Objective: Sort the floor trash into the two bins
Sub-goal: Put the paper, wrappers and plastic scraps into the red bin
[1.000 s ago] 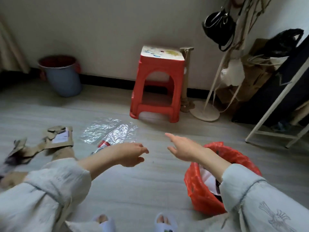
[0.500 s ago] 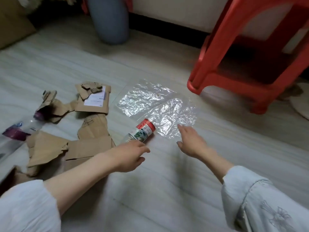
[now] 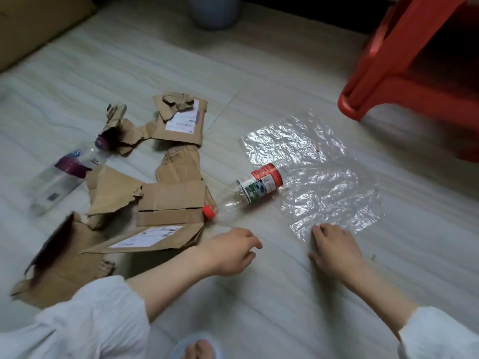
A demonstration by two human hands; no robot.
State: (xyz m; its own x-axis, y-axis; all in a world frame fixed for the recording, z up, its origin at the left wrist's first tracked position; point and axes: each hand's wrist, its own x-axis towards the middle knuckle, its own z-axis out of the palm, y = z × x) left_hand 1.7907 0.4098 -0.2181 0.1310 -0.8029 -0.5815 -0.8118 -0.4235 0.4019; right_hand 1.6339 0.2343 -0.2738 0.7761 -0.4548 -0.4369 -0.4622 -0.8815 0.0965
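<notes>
The right hand (image 3: 334,248) rests its fingertips on the near edge of the plastic sheet (image 3: 311,172), fingers bent but gripping nothing yet, likely to gather it. The left hand (image 3: 228,252) hovers loosely curled and empty near the red-capped bottle (image 3: 248,193), which lies partly on the sheet. Torn cardboard (image 3: 166,203) and a second bottle (image 3: 62,174) lie left on the floor (image 3: 259,307).

Pale plank floor (image 3: 285,307), red stool (image 3: 404,55)

Both hands (image 3: 282,251) low over floor (image 3: 285,307), right fingertips (image 3: 317,230) at clear plastic sheet (image 3: 324,177) edge.
</notes>
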